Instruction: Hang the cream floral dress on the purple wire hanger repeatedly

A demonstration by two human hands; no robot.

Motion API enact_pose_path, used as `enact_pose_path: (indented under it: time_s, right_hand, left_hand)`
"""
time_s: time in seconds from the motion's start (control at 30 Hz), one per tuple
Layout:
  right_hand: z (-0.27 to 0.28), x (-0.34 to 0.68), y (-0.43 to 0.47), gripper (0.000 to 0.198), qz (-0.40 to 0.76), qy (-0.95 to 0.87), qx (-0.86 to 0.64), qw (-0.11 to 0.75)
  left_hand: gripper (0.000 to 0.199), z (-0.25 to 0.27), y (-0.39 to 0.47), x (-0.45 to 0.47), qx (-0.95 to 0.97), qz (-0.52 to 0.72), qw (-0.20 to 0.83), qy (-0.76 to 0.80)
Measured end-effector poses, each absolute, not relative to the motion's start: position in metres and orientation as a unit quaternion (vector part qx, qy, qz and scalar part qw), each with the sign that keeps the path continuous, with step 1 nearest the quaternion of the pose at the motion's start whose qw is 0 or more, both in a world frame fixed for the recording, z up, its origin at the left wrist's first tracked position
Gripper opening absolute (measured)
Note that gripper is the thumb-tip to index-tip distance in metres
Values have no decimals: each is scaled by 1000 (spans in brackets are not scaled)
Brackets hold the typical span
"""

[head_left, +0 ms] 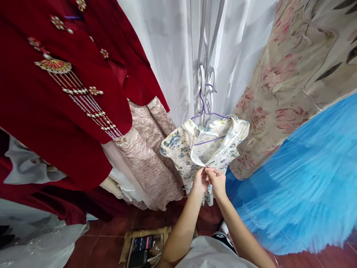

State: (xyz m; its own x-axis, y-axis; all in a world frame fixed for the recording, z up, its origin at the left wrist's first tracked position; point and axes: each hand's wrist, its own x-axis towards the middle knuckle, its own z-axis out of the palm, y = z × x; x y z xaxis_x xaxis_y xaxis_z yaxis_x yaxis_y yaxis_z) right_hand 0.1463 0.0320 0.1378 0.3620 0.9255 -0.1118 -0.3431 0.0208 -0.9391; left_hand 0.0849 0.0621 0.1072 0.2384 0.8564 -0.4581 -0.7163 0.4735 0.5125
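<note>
A white dress with a blue and yellow-green floral print (pixel 177 147) hangs on a purple hanger (pixel 203 108). Its neck opening gapes in a deep V, with a zipper (pixel 205 166) at the bottom point. There my left hand (pixel 200 180) pinches the cloth beside the zipper, fingers closed. Right against it, my right hand (pixel 216 179) is closed at the zipper's pull, which is mostly covered by the fingertips. Below the hands, the dress's lower part shows between my wrists.
Red velvet garments (pixel 83 93) with beaded ornaments hang at left, beside a pink brocade skirt (pixel 153 149). A blue tulle skirt (pixel 292 186) and a floral gown (pixel 281 89) hang at right. White curtains (pixel 167 44) are behind. A wooden stool (pixel 126 247) holding a phone (pixel 143 243) stands below.
</note>
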Motion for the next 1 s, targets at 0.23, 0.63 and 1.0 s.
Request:
enact_pose_path:
  time_s: [0.23,0.63,1.0]
  right_hand:
    - [194,138,61,27,437,-289,-465,713]
    - [297,133,112,23,414,-323,-347,777]
    - [284,139,95,23,373,-334,-389,773]
  left_hand:
    - [22,101,62,87,56,548,752,362]
    - [41,117,45,50,236,486,739,403]
    - [18,319,117,28,818,449,107,343]
